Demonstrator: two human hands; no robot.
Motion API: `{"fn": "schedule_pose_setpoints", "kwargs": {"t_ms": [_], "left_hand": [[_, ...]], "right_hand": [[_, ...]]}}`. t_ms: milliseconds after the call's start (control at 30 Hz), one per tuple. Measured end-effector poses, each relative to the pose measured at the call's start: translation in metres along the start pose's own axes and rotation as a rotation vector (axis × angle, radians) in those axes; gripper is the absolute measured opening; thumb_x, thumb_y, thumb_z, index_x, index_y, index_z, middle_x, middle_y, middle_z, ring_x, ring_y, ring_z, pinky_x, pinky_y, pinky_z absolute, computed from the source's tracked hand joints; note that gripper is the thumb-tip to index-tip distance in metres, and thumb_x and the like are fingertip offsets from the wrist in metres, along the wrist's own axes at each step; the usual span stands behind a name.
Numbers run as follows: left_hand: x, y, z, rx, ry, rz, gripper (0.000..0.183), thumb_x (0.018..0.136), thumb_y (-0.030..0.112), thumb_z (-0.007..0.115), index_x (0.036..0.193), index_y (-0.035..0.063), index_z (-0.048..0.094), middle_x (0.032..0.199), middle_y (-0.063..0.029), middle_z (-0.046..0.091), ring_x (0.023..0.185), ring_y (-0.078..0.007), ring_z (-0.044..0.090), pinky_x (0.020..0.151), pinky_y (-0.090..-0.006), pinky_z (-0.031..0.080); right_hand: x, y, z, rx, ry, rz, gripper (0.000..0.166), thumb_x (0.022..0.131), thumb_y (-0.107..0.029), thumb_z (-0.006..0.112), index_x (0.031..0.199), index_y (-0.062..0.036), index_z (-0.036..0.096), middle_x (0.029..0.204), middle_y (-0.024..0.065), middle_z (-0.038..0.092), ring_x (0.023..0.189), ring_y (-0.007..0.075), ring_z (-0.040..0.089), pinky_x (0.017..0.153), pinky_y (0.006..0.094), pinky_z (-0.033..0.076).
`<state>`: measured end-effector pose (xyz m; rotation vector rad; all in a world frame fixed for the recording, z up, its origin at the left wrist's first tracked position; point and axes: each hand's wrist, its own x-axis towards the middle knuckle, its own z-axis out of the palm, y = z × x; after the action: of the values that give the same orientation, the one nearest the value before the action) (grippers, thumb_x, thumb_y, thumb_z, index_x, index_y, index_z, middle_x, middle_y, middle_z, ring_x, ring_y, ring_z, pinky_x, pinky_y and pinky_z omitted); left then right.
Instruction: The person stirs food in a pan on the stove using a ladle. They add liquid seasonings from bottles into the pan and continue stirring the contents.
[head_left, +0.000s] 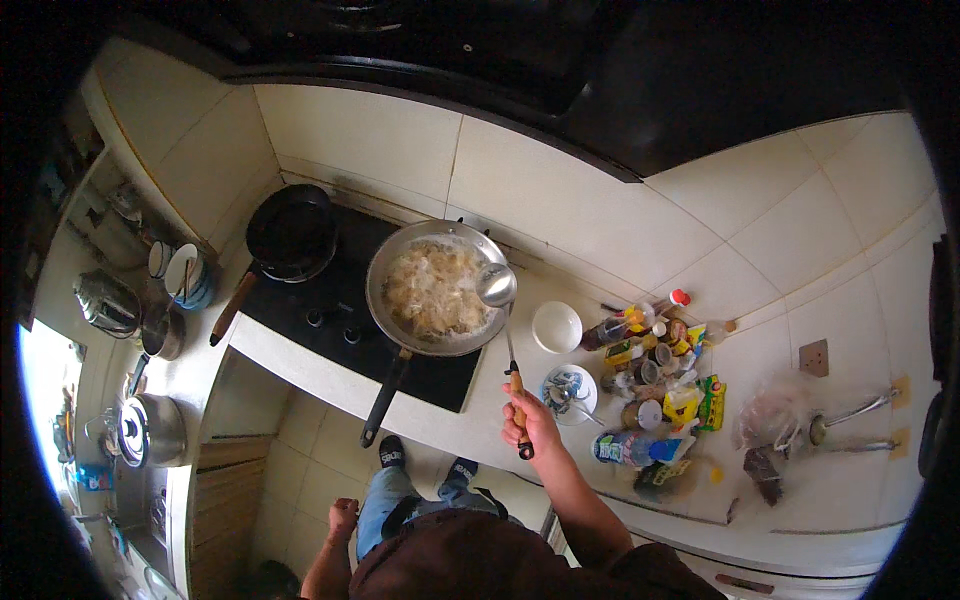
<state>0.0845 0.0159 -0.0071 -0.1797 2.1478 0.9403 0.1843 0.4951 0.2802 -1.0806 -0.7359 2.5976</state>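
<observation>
My right hand (531, 420) is closed around the wooden handle of a metal ladle (496, 285), whose bowl is over the right rim of a steel frying pan (379, 315). Pale pieces of food (435, 289) lie in foaming, bubbling liquid in that pan, on the black cooktop (300, 304). Down at my left side, my left hand (343, 516) is curled and holds nothing that I can see. To the right of the pan stand a white bowl (557, 327) and a patterned dish (589, 382) with a metal spoon in it.
A dark wok (292, 232) with a wooden handle sits on the cooktop's left side. Bottles, jars and seasoning packets (682, 405) crowd the counter at right. A lidded steel pot (169, 431), a kettle (109, 304) and stacked bowls (196, 289) stand at left. The black range hood (465, 67) hangs above.
</observation>
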Motion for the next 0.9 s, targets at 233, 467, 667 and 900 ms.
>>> {"fn": "schedule_pose_setpoints", "kwargs": {"t_ms": [233,467,667,900], "left_hand": [[0.026,-0.079,-0.020,0.363,-0.084,0.226,0.027,0.085,0.025,0.060,0.092,0.0013,0.071,0.090,-0.0180,0.070,0.088,-0.0276,0.068,0.080,-0.0372,0.052],[0.047,-0.025,-0.057,0.041,-0.120,-0.056,0.028,0.082,0.026,0.061,0.092,-0.0002,0.067,0.074,-0.0127,0.065,0.064,-0.0238,0.067,0.055,-0.0363,0.053],[0.109,-0.013,-0.105,-0.235,-0.276,-0.112,0.029,0.084,0.025,0.062,0.096,-0.0009,0.061,0.077,-0.0090,0.064,0.055,-0.0196,0.064,0.044,-0.0324,0.049],[0.132,0.012,-0.108,-0.111,-0.176,-0.084,0.027,0.085,0.026,0.061,0.093,0.0001,0.062,0.077,-0.0086,0.063,0.055,-0.0195,0.064,0.044,-0.0316,0.048]], "right_hand": [[0.023,0.018,0.018,-0.209,0.121,-0.109,0.026,0.094,-0.024,0.060,0.116,-0.0115,0.057,0.070,0.0022,0.054,0.039,0.0138,0.046,0.037,0.0295,0.036],[0.028,0.037,0.049,-0.025,0.209,-0.073,0.028,0.091,-0.026,0.063,0.114,-0.0114,0.055,0.070,0.0011,0.052,0.044,0.0147,0.046,0.042,0.0306,0.037],[0.026,0.058,0.093,0.094,0.207,-0.035,0.025,0.092,-0.026,0.063,0.110,-0.0108,0.054,0.068,-0.0001,0.051,0.045,0.0117,0.045,0.042,0.0286,0.036],[0.032,0.067,0.103,0.465,-0.180,0.160,0.029,0.095,-0.027,0.058,0.114,-0.0052,0.059,0.067,0.0007,0.057,0.044,0.0098,0.048,0.041,0.0242,0.041]]}}
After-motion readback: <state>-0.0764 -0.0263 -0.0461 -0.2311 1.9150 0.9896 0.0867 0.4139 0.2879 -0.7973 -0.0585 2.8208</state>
